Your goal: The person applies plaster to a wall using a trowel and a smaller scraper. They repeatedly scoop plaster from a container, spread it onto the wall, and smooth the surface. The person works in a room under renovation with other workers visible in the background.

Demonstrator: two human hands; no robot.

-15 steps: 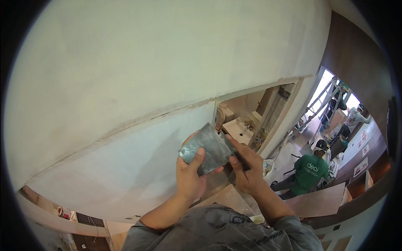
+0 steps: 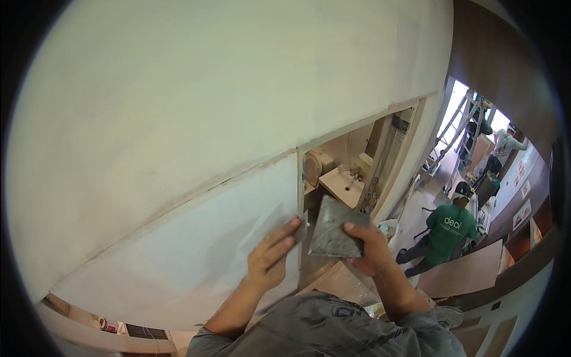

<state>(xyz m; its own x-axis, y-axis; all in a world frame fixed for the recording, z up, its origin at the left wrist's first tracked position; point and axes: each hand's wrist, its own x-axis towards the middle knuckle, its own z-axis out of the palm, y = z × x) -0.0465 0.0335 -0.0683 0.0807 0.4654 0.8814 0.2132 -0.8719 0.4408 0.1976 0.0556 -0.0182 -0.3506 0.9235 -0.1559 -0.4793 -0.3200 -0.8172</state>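
My right hand (image 2: pixel 373 245) is closed on a flat, square grey metal putty scraper (image 2: pixel 334 229), thumb on its upper face and fingers underneath. Smears mark the scraper's face. Just to the left, my left hand (image 2: pixel 269 257) grips a second thin grey scraper (image 2: pixel 302 231), turned nearly edge-on, so most of its face is hidden. The two blades are close together, with a narrow gap between them. Both hands are in front of a pale wall (image 2: pixel 238 202), which has a rough seam (image 2: pixel 196 189) running across it.
A doorway right of the wall opens onto a room with a white washbasin (image 2: pixel 345 185) and a toilet (image 2: pixel 316 166). Farther right, a person in a green shirt (image 2: pixel 450 229) bends near a leaning board (image 2: pixel 467 271). Beyond are a ladder (image 2: pixel 455 128) and other people.
My left hand's scraper has turned from face-up to nearly edge-on. The right hand's scraper has turned from edge-on to show its broad face. The view has shifted slightly.
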